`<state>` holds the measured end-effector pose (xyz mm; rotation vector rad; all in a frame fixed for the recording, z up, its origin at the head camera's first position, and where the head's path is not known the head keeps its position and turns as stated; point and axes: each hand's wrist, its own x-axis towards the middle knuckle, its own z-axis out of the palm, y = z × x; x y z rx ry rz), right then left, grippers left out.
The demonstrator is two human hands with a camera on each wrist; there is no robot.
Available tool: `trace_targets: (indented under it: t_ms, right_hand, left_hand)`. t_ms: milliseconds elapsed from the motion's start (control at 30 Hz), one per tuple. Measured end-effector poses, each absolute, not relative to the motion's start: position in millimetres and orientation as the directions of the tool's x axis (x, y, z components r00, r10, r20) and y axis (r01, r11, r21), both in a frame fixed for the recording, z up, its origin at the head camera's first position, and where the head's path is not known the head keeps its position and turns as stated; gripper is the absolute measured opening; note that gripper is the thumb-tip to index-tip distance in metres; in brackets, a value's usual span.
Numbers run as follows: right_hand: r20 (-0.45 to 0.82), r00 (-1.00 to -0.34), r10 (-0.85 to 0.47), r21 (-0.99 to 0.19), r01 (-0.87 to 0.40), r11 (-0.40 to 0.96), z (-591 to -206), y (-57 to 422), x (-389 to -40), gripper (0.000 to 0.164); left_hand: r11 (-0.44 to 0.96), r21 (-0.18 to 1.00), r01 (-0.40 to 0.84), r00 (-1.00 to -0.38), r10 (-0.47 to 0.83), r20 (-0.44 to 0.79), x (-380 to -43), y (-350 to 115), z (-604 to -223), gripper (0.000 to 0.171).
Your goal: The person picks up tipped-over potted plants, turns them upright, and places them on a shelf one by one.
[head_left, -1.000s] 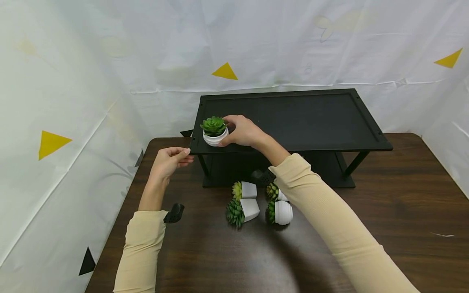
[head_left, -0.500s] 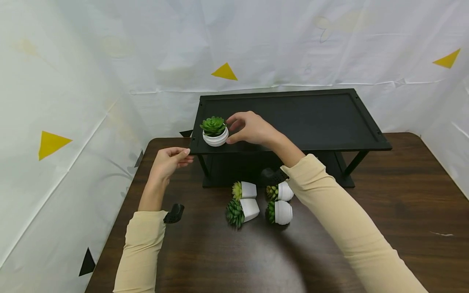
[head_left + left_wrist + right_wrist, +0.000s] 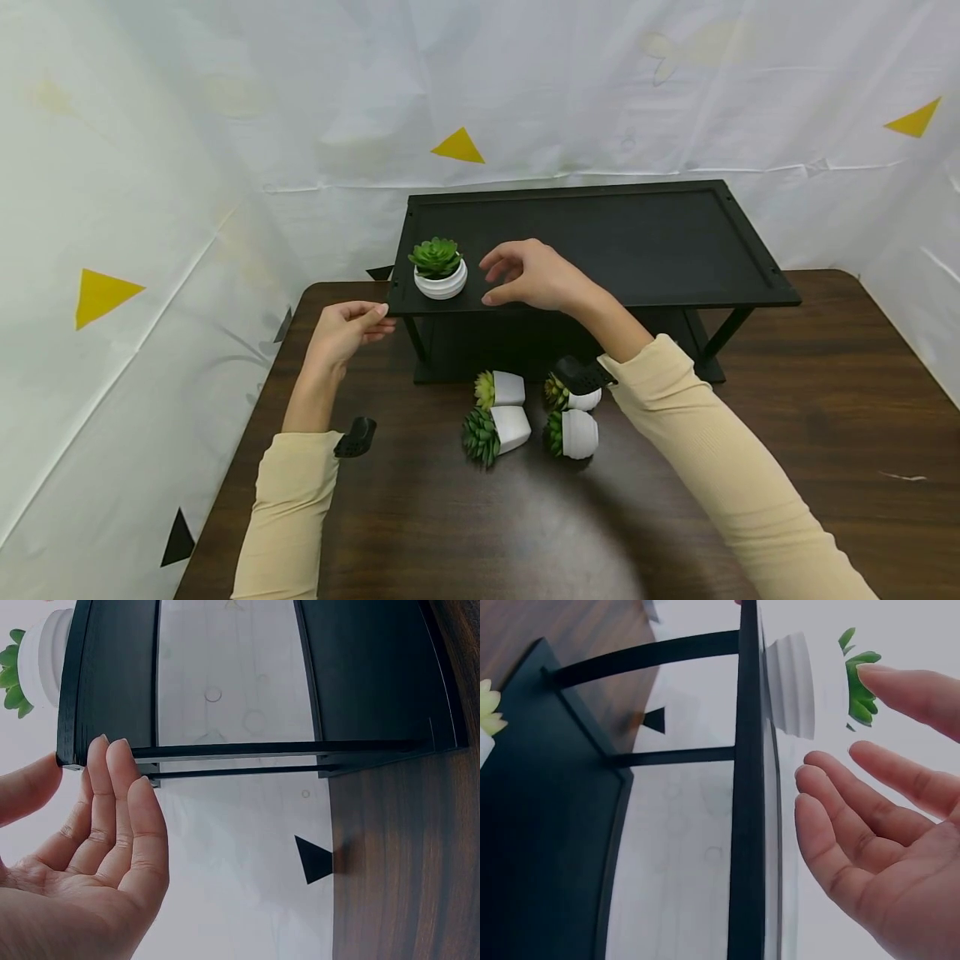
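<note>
A green succulent in a round ribbed white pot (image 3: 440, 279) stands upright at the front left corner of the two-tier black shelf (image 3: 600, 250). My left hand (image 3: 341, 335) pinches that shelf's front left corner; in the left wrist view the thumb (image 3: 30, 791) lies on one face of the board and the fingertips on the other. Just right of the pot, my right hand (image 3: 536, 275) hovers above the top board, fingers loosely bent and apart, holding nothing. The right wrist view has the white pot (image 3: 791, 686) beyond the parted fingers, not touched.
Several potted succulents lie on their sides on the brown wooden table (image 3: 420, 517) before the shelf: a yellow-green one (image 3: 508, 388), a dark green one (image 3: 512, 428), a round-potted one (image 3: 580, 434), and another (image 3: 583, 398) partly behind the right wrist camera. White sheeting (image 3: 570, 100) hangs behind.
My right hand has let go of the succulent's pot and drawn away to the right. The pot stays where it was on the shelf, and my left hand has kept its place.
</note>
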<state>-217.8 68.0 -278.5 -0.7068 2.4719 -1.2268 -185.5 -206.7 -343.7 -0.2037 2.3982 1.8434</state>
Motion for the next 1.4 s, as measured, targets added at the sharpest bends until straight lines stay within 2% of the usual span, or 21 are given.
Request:
trace_targets:
  t_ms: [333, 1400]
  right_hand:
    - [-0.041, -0.831, -0.555, -0.829, -0.282, 0.484, -284, 81, -210, 0.045]
    - [-0.028, -0.857, -0.515, -0.817, -0.278, 0.506, -301, 126, -184, 0.035]
  left_hand:
    - [0.251, 0.952, -0.176, -0.984, -0.043, -0.171, -185, -206, -343, 0.033]
    - [0.239, 0.95, -0.2, -0.98, -0.057, -0.192, -183, -205, -341, 0.034]
